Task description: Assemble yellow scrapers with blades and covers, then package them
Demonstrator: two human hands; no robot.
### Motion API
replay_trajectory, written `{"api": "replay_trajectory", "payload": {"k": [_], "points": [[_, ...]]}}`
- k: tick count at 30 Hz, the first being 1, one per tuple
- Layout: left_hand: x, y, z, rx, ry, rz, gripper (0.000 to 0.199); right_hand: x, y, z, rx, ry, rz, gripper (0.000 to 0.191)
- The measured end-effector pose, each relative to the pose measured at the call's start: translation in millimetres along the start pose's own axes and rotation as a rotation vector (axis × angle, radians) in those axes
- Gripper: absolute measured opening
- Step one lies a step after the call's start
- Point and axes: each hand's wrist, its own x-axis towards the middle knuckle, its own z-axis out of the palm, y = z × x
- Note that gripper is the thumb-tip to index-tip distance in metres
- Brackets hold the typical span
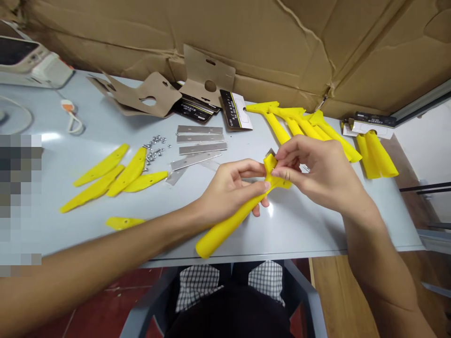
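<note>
My left hand [230, 188] grips a yellow plastic scraper handle [225, 227] near its head, its long end pointing toward me over the table's front edge. My right hand [317, 171] pinches the scraper's head with thumb and fingertips, covering most of it. A bit of metal blade [270, 152] shows just behind the fingers. Both hands hover over the pale grey table [310, 225].
Several yellow cover plates [116, 176] lie at left, with small screws [154, 148] and metal blades [200, 149] beyond. More yellow scrapers [303, 124] and cardboard packaging cards [169, 91] lie at the back. Brown cardboard [246, 37] walls off the rear.
</note>
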Motion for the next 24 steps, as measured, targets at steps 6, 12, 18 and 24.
{"api": "replay_trajectory", "payload": {"k": [6,12,18,24], "points": [[0,-2,-0.4,0.016,-0.010,0.024,0.034,-2,-3,-3,0.125,-0.020,0.105,0.018],[4,-3,-3.5,0.026,0.002,0.034,0.032,0,-5,4,-0.007,0.067,0.132,0.022],[6,-1,-4.8,-0.001,-0.011,0.023,0.029,4,1,7,0.013,0.075,0.141,0.022],[5,-1,-5.4,-0.016,-0.033,0.014,0.022,11,11,4,0.285,-0.034,0.214,0.031]]}}
